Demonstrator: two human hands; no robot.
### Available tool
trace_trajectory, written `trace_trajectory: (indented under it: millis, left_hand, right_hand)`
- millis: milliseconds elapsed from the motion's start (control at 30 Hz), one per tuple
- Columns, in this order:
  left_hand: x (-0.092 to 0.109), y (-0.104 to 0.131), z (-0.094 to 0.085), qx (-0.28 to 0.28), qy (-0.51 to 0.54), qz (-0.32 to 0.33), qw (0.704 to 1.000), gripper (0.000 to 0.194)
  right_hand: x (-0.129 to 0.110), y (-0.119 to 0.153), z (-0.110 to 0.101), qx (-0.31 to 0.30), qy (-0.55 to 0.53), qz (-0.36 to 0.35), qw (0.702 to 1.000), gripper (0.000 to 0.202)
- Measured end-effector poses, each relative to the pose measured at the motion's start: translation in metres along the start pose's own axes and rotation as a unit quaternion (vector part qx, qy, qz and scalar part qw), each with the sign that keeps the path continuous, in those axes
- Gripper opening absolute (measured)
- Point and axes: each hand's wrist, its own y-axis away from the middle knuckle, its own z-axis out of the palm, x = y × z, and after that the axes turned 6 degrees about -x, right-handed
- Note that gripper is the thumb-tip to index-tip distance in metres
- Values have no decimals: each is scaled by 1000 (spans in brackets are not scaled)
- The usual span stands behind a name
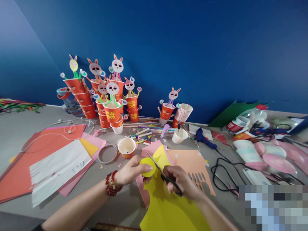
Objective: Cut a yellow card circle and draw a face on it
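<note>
A round yellow paper piece (pixel 147 167) is pinched between the thumb and fingers of my left hand (pixel 134 170). Black-handled scissors (pixel 160 171) are in my right hand (pixel 179 181), its fingers through the handles. The blades point up and left, close beside the right edge of the round piece, and look slightly apart. Under both hands lies a large yellow sheet (pixel 172 208) with a cut, uneven edge. Beneath it are pink paper and a peach sheet (pixel 185 157) with cut-out holes.
Red cups with rabbit figures (pixel 112 110) stand along the blue wall. A white cup (pixel 126 147) and a tape roll (pixel 107 154) are left of centre. At right are a blue glue gun (pixel 204 138), black cable (pixel 225 166) and bottle (pixel 247 120). Paper sheets (pixel 60 170) lie left.
</note>
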Motion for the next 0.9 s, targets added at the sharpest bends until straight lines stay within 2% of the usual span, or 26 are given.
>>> trace_trajectory:
  millis: [333,667,900]
  left_hand:
    - [-1,1,-2,6,7,-6,1000,45]
    - [-2,1,-5,1,5,27,1000,46]
    - [-3,2,-4,-18,7,9,1000,46]
  right_hand:
    - [1,0,-1,6,20,-14,1000,62]
    - [2,1,0,21,19,-7,1000,60]
    - [6,-1,0,-4,-4,-11,1000,63]
